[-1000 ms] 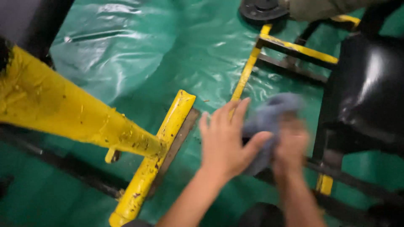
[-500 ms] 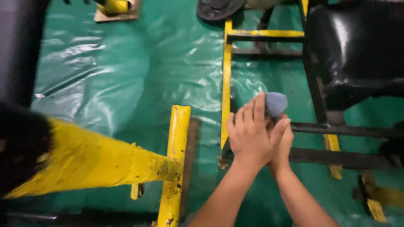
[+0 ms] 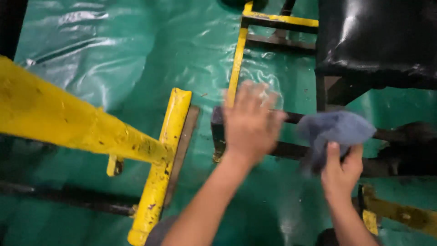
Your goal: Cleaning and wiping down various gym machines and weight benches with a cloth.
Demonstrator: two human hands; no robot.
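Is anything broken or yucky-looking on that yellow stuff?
Yes. The thick yellow bar and the yellow foot bar it joins are speckled with dark chips and grime where paint has worn off. The green floor sheet is wrinkled. The right hand holds a crumpled grey cloth.

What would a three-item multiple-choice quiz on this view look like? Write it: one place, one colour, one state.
1. Where is the blue-grey cloth?
A. on the floor sheet
B. in the right hand
C. draped on the yellow beam

2. What colour is the floor sheet?
A. green
B. red
C. white

3. How is the left hand?
A. fist around a tool
C. gripping the cloth
B. open, fingers spread

Answers: 1 B, the right hand pinches it from below; 2 A, glossy green plastic; 3 B, it holds nothing, blurred above the black bar.
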